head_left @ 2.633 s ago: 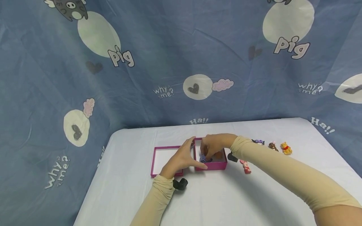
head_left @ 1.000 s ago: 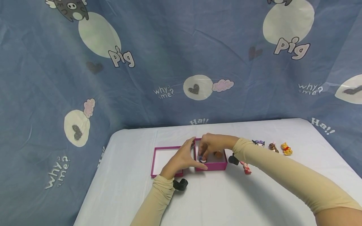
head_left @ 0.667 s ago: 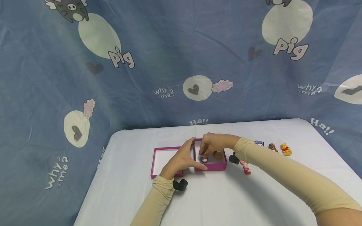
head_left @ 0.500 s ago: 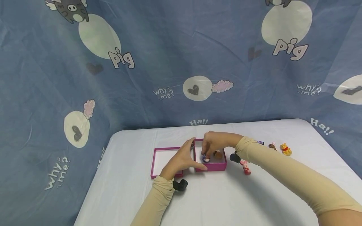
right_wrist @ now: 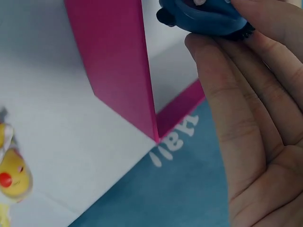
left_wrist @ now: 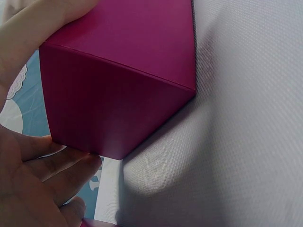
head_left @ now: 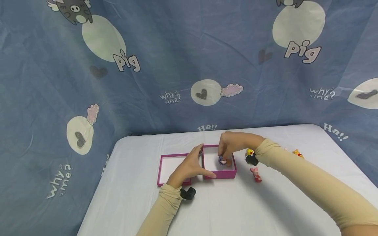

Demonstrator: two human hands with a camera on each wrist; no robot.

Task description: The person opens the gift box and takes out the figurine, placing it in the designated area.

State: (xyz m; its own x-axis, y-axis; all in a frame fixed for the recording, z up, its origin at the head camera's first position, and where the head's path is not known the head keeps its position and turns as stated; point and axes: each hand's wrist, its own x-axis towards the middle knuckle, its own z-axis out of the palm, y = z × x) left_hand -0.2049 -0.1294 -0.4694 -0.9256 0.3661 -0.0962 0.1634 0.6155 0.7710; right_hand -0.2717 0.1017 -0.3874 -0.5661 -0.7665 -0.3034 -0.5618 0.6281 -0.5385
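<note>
A magenta box (head_left: 220, 174) with a white inside stands open on the table. My left hand (head_left: 189, 165) holds its left side, thumb on the front wall and fingertips at the back edge; the left wrist view shows the fingers on the box wall (left_wrist: 118, 94). Inside the box, my right hand (head_left: 234, 143) pinches a small blue figurine (head_left: 221, 160) between thumb and fingers. In the right wrist view this blue figurine (right_wrist: 203, 19) is partly cut off by the frame. A brown figurine (head_left: 229, 162) lies in the box just right of it.
A shallow magenta-rimmed lid (head_left: 159, 168) lies left of the box, partly under my left hand. To the right are a pink figurine (head_left: 256, 175), a yellow figurine (head_left: 249, 152) by my right wrist, and an orange-yellow bear figurine (head_left: 297, 153). A blue printed cloth (head_left: 165, 114) hangs behind.
My right hand has moved right inside the box with the blue figurine, close to the brown one. My right sleeve now covers more figurines on the table. The left hand stays put.
</note>
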